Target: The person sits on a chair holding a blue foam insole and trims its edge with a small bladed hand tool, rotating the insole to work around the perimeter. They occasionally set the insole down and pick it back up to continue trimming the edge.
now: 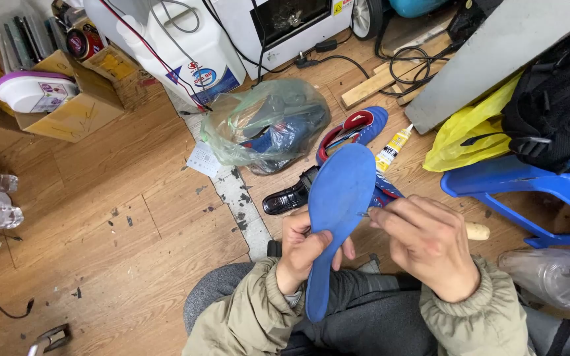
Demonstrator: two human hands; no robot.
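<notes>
Wooden floor [100, 217] takes up most of the view, and the person sits low over it with a blue insole [338, 204] held upright above their lap. I'd guess the insole is light, thin and floppy foam — it probably bends if you pinch just the tip, so holding it mid-length along the edge is the sensible spot. That's where the left hand [305, 247] is, fingers closed around the lower middle of it. The right hand [427, 244] is pinched shut on a small thin tool [366, 213] whose tip touches the insole's right edge; can't tell what the tool is.

Around it, big to small: a white machine [186, 39] at the top, a black backpack [555, 99] on a blue plastic chair [529, 184], a yellow bag [470, 132], a green plastic bag [265, 125] of stuff, a cardboard box [74, 105], a blue-and-red shoe [357, 128] right behind the insole, a black shoe [288, 196] next to it, and a glue tube [392, 150].

Pretty cramped — the shoes and chair leg crowd the space just beyond the hands.
</notes>
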